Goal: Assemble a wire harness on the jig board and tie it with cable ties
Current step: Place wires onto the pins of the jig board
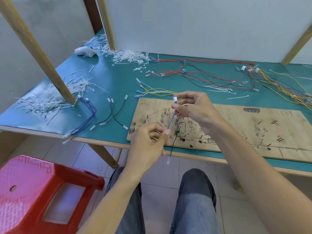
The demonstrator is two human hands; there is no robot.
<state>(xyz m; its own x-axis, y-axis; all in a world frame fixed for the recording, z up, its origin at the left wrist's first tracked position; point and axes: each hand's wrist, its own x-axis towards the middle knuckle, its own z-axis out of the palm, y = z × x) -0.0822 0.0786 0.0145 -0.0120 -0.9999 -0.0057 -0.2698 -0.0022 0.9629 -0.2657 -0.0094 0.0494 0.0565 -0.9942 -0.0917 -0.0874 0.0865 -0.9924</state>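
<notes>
A wooden jig board with black pegs and drawn routes lies on the green table near its front edge. Above the board's left end, my right hand pinches a blue wire just below its white connector. My left hand pinches the lower end of the same blue wire. A black wire runs off the board's pegs and hangs over the table edge, ending in a clear terminal.
Loose blue wires and black wires lie left of the board. Yellow and white wires, red and black wires and a multicoloured bundle lie behind. Heaps of white cable ties surround a wooden post. A red stool stands at my left.
</notes>
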